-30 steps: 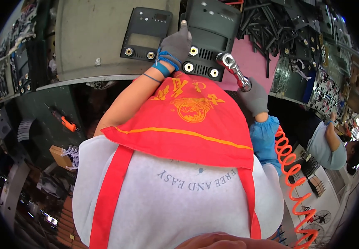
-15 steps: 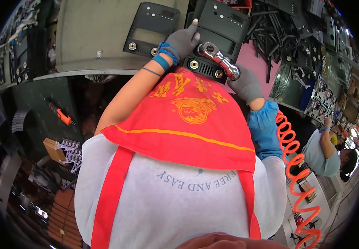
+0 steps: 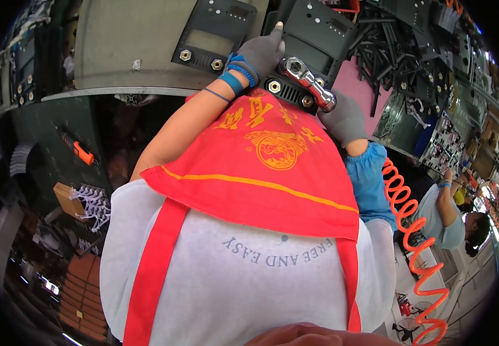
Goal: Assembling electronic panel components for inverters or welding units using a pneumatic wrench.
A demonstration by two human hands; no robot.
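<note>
1. While our right hand is wrapped tight round the grip of the chrome air ratchet, we should keep that wrist straight, so the tool's head sits square on the fastener and does not cam off.
2. Our left hand, gloved in grey, lies flat with the fingers stretched out on the dark metal bracket, holding nothing; pressing it firmly there would keep the panel from twisting as the tool turns.
3. Just below the left hand and beside the tool's head, a row of hex bolts runs along the bracket's lower edge. We judge it wise to seat the socket fully on each one before squeezing, though the socket itself is hidden from us.
4. To the left of the left hand sits a second bracket, with its own bolts, on the grey counter.
5. Behind the right hand, the orange coiled air hose trails down; we should let it hang free of the elbow.
6. Farther right, another person works apart from us.
</note>
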